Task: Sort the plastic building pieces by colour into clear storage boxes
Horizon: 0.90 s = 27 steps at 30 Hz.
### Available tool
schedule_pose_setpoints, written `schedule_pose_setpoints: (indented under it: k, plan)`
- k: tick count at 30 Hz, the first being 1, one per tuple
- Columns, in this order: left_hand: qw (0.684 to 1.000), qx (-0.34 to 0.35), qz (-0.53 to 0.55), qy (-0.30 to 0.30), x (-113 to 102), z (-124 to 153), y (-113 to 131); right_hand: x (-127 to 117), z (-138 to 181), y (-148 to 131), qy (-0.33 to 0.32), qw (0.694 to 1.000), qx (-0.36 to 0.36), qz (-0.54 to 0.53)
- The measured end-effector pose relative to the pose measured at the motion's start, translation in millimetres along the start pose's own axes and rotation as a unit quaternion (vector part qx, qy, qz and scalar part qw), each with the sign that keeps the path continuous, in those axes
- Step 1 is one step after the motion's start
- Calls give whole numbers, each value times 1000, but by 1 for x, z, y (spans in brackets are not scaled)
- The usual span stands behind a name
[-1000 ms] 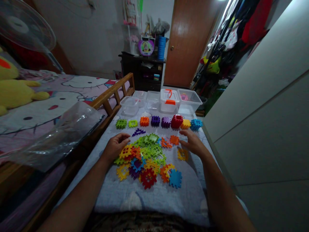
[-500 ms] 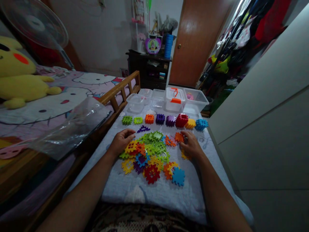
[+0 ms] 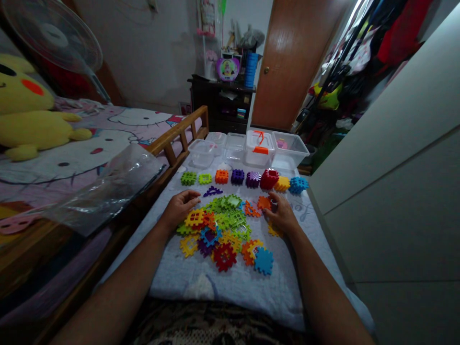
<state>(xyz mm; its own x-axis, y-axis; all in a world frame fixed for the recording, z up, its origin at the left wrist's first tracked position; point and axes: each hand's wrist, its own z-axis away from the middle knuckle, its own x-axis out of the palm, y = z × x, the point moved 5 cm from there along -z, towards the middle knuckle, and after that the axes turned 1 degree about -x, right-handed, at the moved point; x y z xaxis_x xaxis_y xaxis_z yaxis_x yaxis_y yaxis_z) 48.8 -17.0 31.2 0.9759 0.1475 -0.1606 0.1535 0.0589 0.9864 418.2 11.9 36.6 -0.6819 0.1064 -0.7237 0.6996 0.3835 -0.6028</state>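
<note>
My right hand (image 3: 282, 213) has its thumb and fingers around the right side of an orange waffle block tile (image 3: 264, 202). A yellow tile (image 3: 275, 230) lies partly hidden beneath that hand. My left hand (image 3: 180, 207) is at the left of the pile, fingers apart and holding nothing. Near its fingertips is a purple triangular piece (image 3: 212, 191). Between the hands spreads a loose pile of waffle block tiles, mostly green (image 3: 230, 218), with a red tile (image 3: 225, 257) and a blue tile (image 3: 263, 261) nearest me. An orange triangular piece (image 3: 252, 209) lies just left of the held tile.
Behind the pile runs a row of colour-sorted stacks, including a red stack (image 3: 269, 179) and a blue stack (image 3: 299, 185). Clear plastic bins (image 3: 201, 152) and a lidded box (image 3: 259, 148) stand at the back. A wooden bed rail (image 3: 179, 132) borders the left, a pale cabinet (image 3: 388, 167) the right.
The whole view shifts very slightly. Both hands and the pieces keep nearly the same places relative to one another.
</note>
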Motion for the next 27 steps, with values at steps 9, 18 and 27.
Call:
schedule_pose_setpoints:
  k: [9, 18, 27]
  plan:
    - [1000, -1, -16, -11, -1, 0, 5, 17, 1, -54, -73, 990, -22, -121]
    - [905, 205, -355, -117, 40, 22, 83, -11, -1, -16, 28, 995, 22, -98]
    - [737, 271, -572, -236, 168, 26, 94, -5, -2, 1, 23, 995, 64, -78]
